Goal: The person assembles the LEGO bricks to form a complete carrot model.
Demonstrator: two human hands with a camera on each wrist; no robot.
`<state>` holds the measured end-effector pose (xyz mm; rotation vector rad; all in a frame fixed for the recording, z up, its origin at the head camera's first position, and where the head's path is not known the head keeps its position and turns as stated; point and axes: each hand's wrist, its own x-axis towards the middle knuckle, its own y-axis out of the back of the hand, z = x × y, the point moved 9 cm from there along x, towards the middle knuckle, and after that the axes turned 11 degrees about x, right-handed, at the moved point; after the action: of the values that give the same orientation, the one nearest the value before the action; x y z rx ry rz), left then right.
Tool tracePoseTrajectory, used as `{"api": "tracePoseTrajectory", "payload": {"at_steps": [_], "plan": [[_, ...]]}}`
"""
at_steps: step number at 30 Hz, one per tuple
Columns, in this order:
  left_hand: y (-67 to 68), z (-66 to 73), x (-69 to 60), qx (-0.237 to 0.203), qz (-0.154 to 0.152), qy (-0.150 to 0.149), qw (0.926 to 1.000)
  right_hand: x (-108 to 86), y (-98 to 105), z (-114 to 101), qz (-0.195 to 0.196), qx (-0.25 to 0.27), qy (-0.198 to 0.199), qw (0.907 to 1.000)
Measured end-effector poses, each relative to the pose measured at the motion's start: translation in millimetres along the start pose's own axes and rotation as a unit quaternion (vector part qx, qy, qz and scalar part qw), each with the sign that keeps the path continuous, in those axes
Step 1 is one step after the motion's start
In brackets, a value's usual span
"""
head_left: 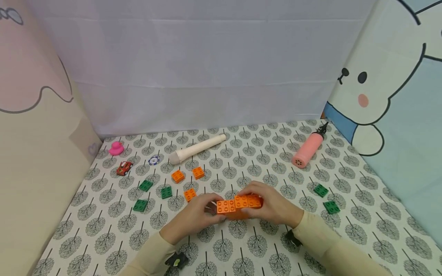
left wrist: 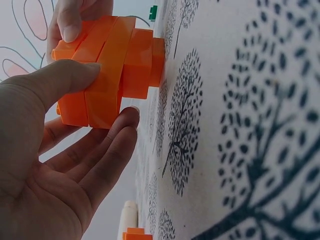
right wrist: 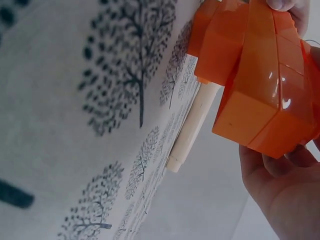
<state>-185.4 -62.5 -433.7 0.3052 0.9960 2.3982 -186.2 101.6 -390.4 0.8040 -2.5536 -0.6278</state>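
Note:
Both hands hold a built-up stack of orange toy building bricks [head_left: 238, 214] at the middle of the table. My left hand [head_left: 198, 212] pinches its left end, thumb on the near side and other fingers around the far side. My right hand [head_left: 271, 205] grips the right end. In the left wrist view the stack [left wrist: 107, 70] narrows in steps toward the tablecloth; whether it touches the cloth I cannot tell. The right wrist view shows the stack's wide upper layers [right wrist: 260, 85], with right-hand fingers partly hidden behind them.
Loose orange bricks [head_left: 190, 194] and several green bricks [head_left: 166, 192] lie to the left; two green bricks [head_left: 331, 207] lie right. Farther back are a red toy car [head_left: 124, 168], pink duck [head_left: 116, 148], blue-white chip [head_left: 154, 160], pale stick [head_left: 198, 148] and pink pump [head_left: 308, 148].

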Motion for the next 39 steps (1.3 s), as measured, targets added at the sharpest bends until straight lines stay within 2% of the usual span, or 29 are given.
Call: {"api": "tracePoseTrajectory", "payload": {"at_steps": [8, 16, 23, 28, 31, 34, 37, 39], "plan": [[-0.8, -0.7, -0.1, -0.001, 0.000, -0.001, 1.0000, 0.7, -0.1, 0.4, -0.007, 0.010, 0.001, 0.9999], [0.5, 3.6, 0.3, 0.007, -0.003, -0.004, 1.0000, -2.1, 1.6, 0.6, -0.017, -0.030, -0.009, 0.9994], [3.1, 4.6, -1.6, 0.055, -0.004, -0.008, 0.9985, -12.8, 7.9, 4.0, -0.013, -0.067, -0.021, 0.9974], [16.8, 0.0, -8.5, 0.109, -0.011, 0.005, 0.9939, -18.3, 11.0, 9.8, -0.016, -0.068, -0.025, 0.9973], [32.8, -4.3, -13.0, 0.122, 0.007, 0.020, 0.9923, -20.1, 11.8, 12.2, -0.018, -0.059, -0.029, 0.9977], [51.8, -12.6, -16.0, 0.165, 0.054, 0.054, 0.9833, -21.4, 12.3, 13.2, -0.017, -0.052, -0.030, 0.9980], [65.9, -25.4, -18.7, 0.225, 0.095, 0.110, 0.9635, -22.2, 13.1, 13.3, -0.014, -0.052, -0.029, 0.9981], [69.9, -32.3, -19.4, 0.251, 0.108, 0.134, 0.9524, -22.5, 13.8, 13.4, -0.012, -0.054, -0.027, 0.9981]]}}
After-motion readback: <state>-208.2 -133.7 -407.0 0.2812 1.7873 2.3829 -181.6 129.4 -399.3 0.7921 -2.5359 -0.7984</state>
